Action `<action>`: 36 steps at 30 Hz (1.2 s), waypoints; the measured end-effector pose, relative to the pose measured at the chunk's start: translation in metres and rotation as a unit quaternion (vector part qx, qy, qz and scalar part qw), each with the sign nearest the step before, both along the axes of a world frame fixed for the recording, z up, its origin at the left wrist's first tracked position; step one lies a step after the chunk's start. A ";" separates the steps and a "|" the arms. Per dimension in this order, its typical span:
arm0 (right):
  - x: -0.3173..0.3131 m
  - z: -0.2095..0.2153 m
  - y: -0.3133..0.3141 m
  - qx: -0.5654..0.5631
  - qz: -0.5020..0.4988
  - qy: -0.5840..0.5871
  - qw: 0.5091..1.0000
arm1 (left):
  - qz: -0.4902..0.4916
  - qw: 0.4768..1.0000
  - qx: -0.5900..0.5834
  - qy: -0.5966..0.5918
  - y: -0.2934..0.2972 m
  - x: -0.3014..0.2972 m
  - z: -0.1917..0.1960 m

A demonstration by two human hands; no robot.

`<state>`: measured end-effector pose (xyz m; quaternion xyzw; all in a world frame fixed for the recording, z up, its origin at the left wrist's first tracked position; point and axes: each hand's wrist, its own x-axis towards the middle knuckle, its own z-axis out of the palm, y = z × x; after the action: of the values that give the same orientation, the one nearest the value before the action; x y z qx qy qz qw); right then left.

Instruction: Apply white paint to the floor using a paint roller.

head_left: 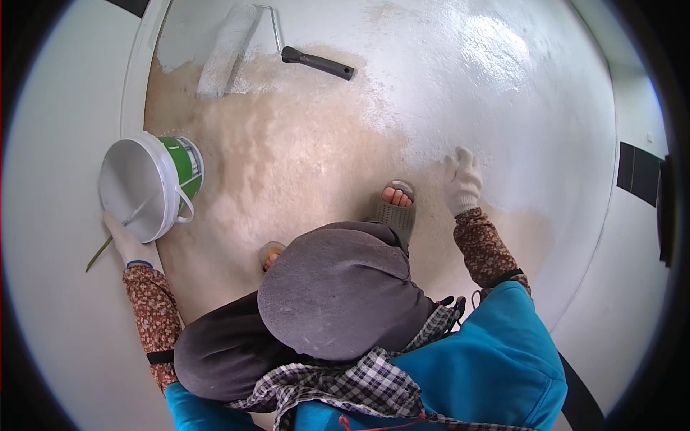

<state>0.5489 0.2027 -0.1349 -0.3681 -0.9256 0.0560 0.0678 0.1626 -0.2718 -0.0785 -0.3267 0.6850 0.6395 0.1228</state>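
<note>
My left hand point(128, 243), in a white glove, is closed around a thin stick point(98, 255) at the bucket's near rim. The stick's greenish end sticks out behind the hand, and its paler end reaches into the bucket. The white plastic bucket point(168, 161) with a green band leans at the left, its mouth turned toward me; a white handle hangs on its side. My right hand point(463, 181), also in a white glove, is at the floor right of my foot, fingers partly bent and apart, with nothing visible in them.
A paint roller with a black handle point(318, 62) and a white-coated sleeve point(230, 50) lies on the floor ahead. Wet white coating point(496, 79) covers the far and right floor; bare tan floor point(287, 151) lies before my sandalled feet. White walls point(65, 129) stand at both sides.
</note>
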 end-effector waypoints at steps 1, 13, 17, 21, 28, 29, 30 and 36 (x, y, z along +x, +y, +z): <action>-0.003 -0.001 -0.006 -0.111 -0.061 0.045 0.991 | 0.009 1.000 -0.011 0.004 0.001 -0.001 0.000; -0.013 0.033 -0.064 -0.588 -0.207 0.127 0.772 | -0.134 0.977 -0.073 -0.146 -0.027 0.075 0.017; -0.015 0.032 -0.070 -0.599 -0.158 0.115 0.777 | -0.166 0.957 -0.109 -0.209 -0.017 0.101 0.014; -0.020 0.025 -0.068 -0.588 -0.129 0.086 0.794 | -0.251 0.938 -0.121 -0.208 0.005 0.101 0.021; 0.002 -0.009 -0.050 -0.541 -0.292 0.366 0.698 | -0.661 0.740 -0.085 -0.089 0.084 0.062 0.090; 0.005 -0.014 -0.046 -0.533 -0.310 0.363 0.698 | -0.720 0.681 -0.107 -0.081 0.106 0.052 0.098; 0.008 -0.016 -0.044 -0.544 -0.300 0.354 0.699 | -0.773 0.617 -0.133 -0.065 0.130 0.044 0.101; 0.009 -0.012 -0.038 -0.674 -0.370 0.399 0.500 | -0.858 0.505 -0.084 0.046 0.253 0.091 0.030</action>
<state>0.5578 0.1651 -0.1473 -0.5495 -0.2623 0.7734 0.1762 0.2540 -0.0190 -0.0482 0.4417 0.6855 0.1759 0.5513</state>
